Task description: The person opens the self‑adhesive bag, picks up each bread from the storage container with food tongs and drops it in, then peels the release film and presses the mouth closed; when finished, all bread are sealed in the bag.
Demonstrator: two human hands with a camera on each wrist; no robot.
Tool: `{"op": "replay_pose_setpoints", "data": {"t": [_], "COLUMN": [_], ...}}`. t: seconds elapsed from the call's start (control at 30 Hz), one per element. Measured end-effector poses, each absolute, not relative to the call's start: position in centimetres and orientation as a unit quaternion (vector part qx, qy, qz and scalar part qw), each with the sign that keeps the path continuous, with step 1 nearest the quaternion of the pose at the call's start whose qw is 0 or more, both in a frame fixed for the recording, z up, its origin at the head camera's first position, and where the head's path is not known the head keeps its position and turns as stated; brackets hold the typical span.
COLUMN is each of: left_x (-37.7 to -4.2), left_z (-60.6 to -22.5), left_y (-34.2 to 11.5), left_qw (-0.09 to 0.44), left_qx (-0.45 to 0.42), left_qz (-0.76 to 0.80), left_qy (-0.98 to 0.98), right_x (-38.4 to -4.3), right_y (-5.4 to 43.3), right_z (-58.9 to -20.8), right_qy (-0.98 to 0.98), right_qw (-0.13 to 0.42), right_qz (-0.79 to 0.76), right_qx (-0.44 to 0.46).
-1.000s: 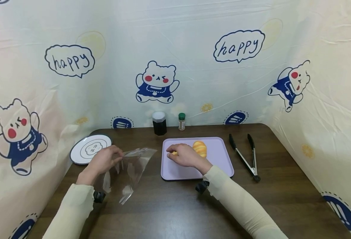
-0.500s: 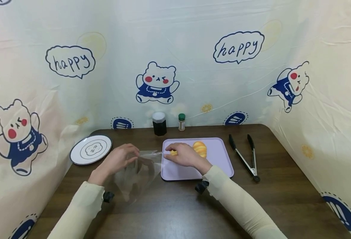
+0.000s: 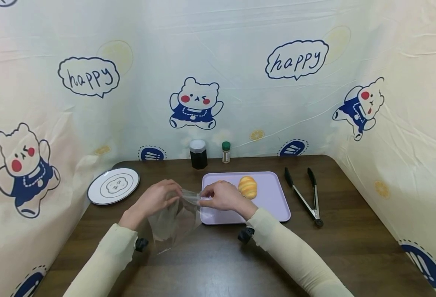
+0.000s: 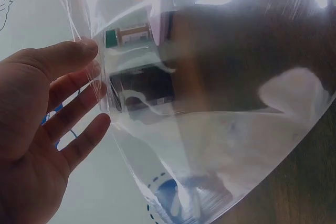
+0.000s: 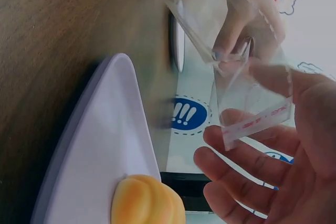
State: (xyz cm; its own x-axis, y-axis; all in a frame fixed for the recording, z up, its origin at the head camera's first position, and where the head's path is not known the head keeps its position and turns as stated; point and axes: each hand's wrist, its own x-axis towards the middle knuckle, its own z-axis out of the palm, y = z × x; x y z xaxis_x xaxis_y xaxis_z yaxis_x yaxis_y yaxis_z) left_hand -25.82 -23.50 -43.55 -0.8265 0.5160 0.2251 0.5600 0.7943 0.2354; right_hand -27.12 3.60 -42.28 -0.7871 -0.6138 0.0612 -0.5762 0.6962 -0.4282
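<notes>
A clear plastic bag (image 3: 177,222) hangs between both hands above the table. My left hand (image 3: 156,200) pinches its upper edge between thumb and fingers, and the left wrist view shows the bag (image 4: 226,135) spread out before that hand. At the opposite side of the mouth, my right hand (image 3: 223,196) pinches the bag's rim, where a strip with red print (image 5: 257,124) shows in the right wrist view. Just beyond the right hand, a yellow striped bread roll (image 3: 247,187) lies on a lilac tray (image 3: 268,208). The right hand covers part of the tray.
To the left lies a white plate (image 3: 108,198) with a dark rim. Black-tipped metal tongs (image 3: 307,202) lie spread right of the tray. A dark jar with a white lid (image 3: 198,154) and a small green-capped bottle (image 3: 226,152) stand at the table's back edge.
My left hand has carried the bag rightward to the tray's edge. The right hand has shifted slightly left and now grips the bag's rim. A yellow patch by its fingers no longer shows.
</notes>
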Motion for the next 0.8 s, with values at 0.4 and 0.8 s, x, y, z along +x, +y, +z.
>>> {"op": "replay_pose_setpoints", "data": {"t": [0.4,0.8], "left_x": [-25.6,-25.1], "left_z": [-43.9,-44.0], "left_y": [-22.9,-18.9], "left_qw": [0.059,0.058], "left_qx": [-0.284,-0.243], "left_qz": [-0.162,-0.214], "left_qy": [-0.943,-0.944], "right_x": [-27.1,-27.5], "right_y": [3.3,3.6], "right_z": [-42.7,-42.7], "right_qy": [0.926,0.910], "right_qw": [-0.018,0.004], "right_qz": [-0.221,-0.290], "right_qx": [-0.306,-0.296]}}
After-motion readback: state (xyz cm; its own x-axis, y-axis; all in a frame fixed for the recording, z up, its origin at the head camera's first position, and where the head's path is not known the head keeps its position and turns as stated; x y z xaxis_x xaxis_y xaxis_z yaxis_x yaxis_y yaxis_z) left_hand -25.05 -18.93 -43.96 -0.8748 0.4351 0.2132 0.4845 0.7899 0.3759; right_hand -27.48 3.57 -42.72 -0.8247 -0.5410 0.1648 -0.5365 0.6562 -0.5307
